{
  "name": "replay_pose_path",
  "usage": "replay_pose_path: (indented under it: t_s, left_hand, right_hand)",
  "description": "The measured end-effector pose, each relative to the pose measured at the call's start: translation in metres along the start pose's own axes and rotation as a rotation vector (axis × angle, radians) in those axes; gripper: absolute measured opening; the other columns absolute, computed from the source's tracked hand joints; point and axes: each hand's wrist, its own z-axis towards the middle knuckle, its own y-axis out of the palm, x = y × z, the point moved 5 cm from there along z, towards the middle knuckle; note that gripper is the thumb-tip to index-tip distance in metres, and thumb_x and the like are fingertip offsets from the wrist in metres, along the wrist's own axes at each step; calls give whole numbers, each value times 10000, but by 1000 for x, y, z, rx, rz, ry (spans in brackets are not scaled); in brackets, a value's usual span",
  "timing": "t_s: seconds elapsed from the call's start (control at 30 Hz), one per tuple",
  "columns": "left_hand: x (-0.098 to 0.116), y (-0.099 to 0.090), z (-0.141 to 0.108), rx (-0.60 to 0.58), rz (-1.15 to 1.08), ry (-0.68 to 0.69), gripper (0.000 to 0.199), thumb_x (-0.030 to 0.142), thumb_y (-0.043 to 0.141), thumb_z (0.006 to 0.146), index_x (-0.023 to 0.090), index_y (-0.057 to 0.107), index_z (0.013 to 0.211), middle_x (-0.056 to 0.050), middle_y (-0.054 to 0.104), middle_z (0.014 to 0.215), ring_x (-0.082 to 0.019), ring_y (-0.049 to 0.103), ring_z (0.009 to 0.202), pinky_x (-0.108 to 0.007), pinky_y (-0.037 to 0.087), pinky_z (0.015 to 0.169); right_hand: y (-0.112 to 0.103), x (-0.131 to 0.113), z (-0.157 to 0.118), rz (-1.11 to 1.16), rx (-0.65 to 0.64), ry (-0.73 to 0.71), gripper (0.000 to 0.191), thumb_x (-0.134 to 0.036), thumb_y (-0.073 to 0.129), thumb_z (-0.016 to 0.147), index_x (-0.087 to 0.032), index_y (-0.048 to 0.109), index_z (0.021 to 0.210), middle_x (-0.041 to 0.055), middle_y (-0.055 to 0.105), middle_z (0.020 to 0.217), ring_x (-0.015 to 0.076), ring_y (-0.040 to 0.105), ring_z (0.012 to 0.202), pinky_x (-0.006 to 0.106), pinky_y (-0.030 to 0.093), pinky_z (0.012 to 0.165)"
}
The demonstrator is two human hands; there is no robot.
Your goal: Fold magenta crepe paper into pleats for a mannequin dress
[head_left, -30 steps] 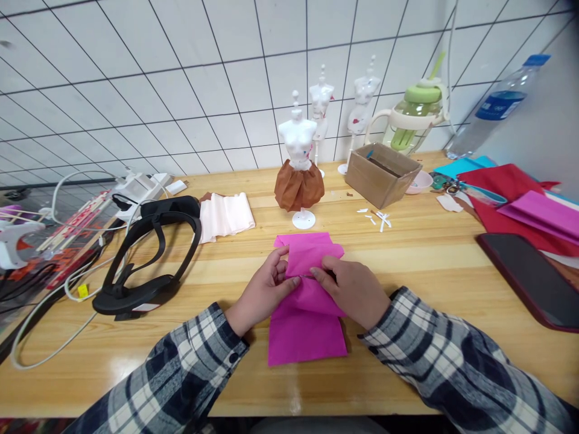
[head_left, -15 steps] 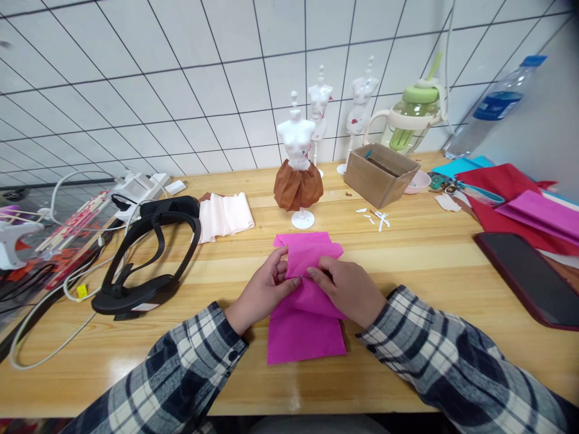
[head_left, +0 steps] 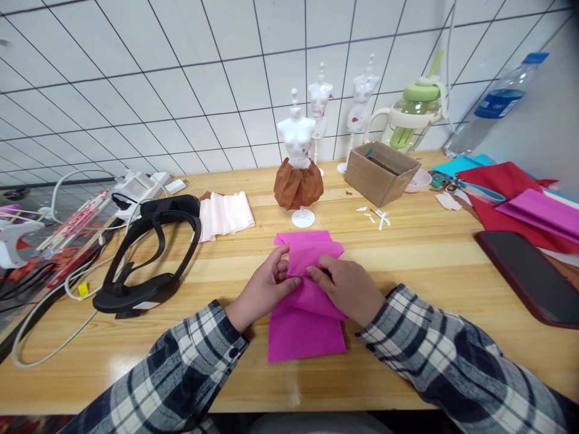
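Note:
A strip of magenta crepe paper [head_left: 307,340] lies on the table in front of me, its upper part gathered in folds. My left hand [head_left: 266,283] pinches it from the left, thumb along a fold and the other fingers curled at its edge. From the right, my right hand [head_left: 350,286] grips the same fold between thumb and curled fingers. The two thumbs are close together at the middle of the paper. Just beyond stands a small white dress form [head_left: 296,134] wearing a puffed brown skirt [head_left: 298,185].
Two more dress forms [head_left: 320,99] stand by the tiled wall, near a cardboard box [head_left: 380,175] and a green-lidded jug [head_left: 411,117]. White scraps [head_left: 380,218] lie nearby. Left: pale pink paper [head_left: 228,216], a black headset [head_left: 154,259], cables. Right: a phone [head_left: 531,277], coloured sheets [head_left: 497,187], a bottle [head_left: 495,108].
Almost nothing differs. Both hands keep the same grip on the magenta paper, and the view has shifted very slightly.

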Motion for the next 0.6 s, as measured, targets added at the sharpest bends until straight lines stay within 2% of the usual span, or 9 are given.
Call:
replay_pose_path:
  t_s: [0.4, 0.6]
  left_hand:
    - [0, 0, 0, -3, 28, -1, 651, 255, 750, 757, 217, 441, 1328, -12, 642, 863, -141, 627, 798, -277, 489, 767]
    - [-1, 0, 1, -21, 34, -10, 620, 265, 735, 777, 219, 435, 1318, -19, 641, 886, -154, 636, 843, -271, 494, 753]
  right_hand:
    - [3, 0, 1, 17, -10, -17, 344, -463, 408, 973, -209, 570, 807, 11, 642, 702, 147, 563, 661, 265, 265, 591]
    - [5, 2, 2, 34, -6, -18, 349, -469, 407, 972, -211, 567, 800, 6, 637, 700, 145, 559, 662, 264, 269, 594]
